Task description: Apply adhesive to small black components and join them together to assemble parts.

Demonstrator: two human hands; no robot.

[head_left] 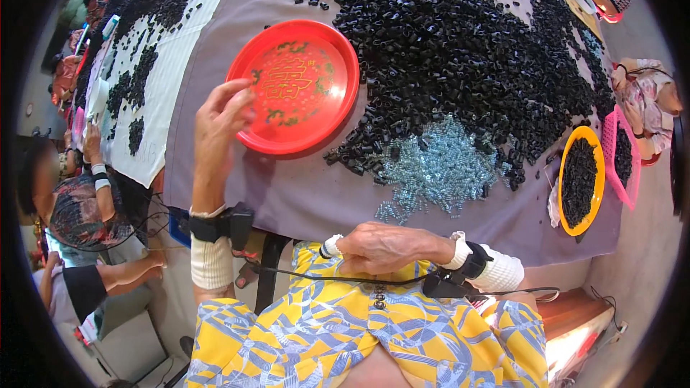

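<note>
My left hand is raised at the left rim of a round red plastic tray with gold and green decoration. Its fingers are slightly bent and apart, with nothing seen between them. Closed and palm down, my right hand is at the table's front edge, above my lap. A small white ribbed piece of fabric shows at its finger end, but the fingers themselves are hidden. In front of the right hand lies a heap of small clear bluish spring-like pieces, against a large pile of small black plastic parts.
A yellow oval basket and a pink basket, both with black parts, stand at the right edge. A black cable runs between my wrists. Other people sit at both sides; another table with black parts is at the left.
</note>
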